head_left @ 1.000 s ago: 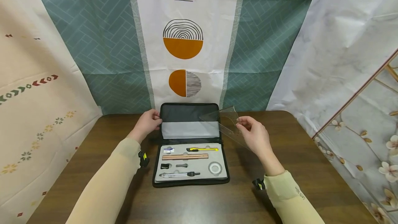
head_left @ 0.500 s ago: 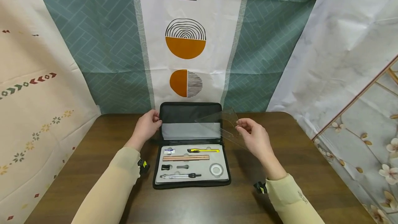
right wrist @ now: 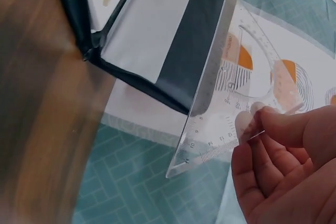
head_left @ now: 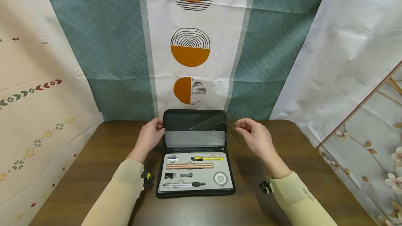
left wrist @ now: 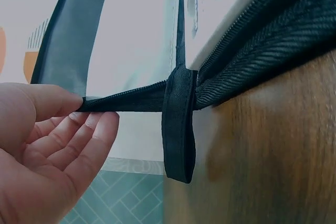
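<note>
A black zip case [head_left: 195,194] lies unfolded on the table, its lid raised at the back. My left hand [head_left: 150,136] pinches the lid's left edge between thumb and fingers; the left wrist view shows the zipper edge and a black strap loop [left wrist: 178,129] beside it. To the right of the lid, my right hand [head_left: 255,136] pinches a clear plastic set square [right wrist: 210,124] by one edge. The set square, marked with a scale and a curved cutout, is held in the air, its tip overlapping the lid in the head view.
In the case's grey insert sit a yellow utility knife [head_left: 207,158], copper-coloured pencils [head_left: 190,166], an eraser [head_left: 172,159], a sharpener [head_left: 169,175], a small grey piece [head_left: 186,175], a compass [head_left: 184,185] and a round white ring [head_left: 220,178]. A patterned curtain [head_left: 122,44] hangs behind the table.
The set square has tilted and shifted left, so it overlaps the lid more. The left hand keeps its hold on the lid. The whole head view has dropped slightly lower in frame.
</note>
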A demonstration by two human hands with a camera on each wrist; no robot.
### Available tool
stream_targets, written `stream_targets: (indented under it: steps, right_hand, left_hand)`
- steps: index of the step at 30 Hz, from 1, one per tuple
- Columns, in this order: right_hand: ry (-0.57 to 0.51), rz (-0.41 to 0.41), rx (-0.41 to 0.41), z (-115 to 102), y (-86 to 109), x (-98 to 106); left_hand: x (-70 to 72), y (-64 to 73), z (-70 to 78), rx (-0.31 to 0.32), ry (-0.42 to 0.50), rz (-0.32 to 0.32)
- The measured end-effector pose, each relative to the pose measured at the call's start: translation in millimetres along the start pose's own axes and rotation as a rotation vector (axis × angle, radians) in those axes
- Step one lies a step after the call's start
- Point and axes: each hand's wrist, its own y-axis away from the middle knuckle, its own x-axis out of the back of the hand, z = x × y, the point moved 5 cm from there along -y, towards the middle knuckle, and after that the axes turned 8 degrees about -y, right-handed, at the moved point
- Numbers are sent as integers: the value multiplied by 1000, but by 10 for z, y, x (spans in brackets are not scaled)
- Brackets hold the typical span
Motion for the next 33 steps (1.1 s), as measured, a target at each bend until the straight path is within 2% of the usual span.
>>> stream_targets:
  steps: [3,8,15,18,23,33]
  right_hand:
    - [-32,-34,26,-88,-92,-90]
    - [-137,-119,63,-162,-203,-211]
    - [-168,-207,97,-274,-336,-331]
    - [-184,-237,114,-337,-388,-391]
    - [-209,-255,127,-397,-480,-466]
    - [-253,-270,98,-365,-625,-626]
  left_hand:
    - [39,25,-23,1,-5,12]
    - [19,56,-3,6,-3,16]
    - [0,102,29,4,17,-5]
    - [18,118,22,3,14,5]
    - [32,111,40,-13,15,8]
    - [11,118,38,-13,12,-1]
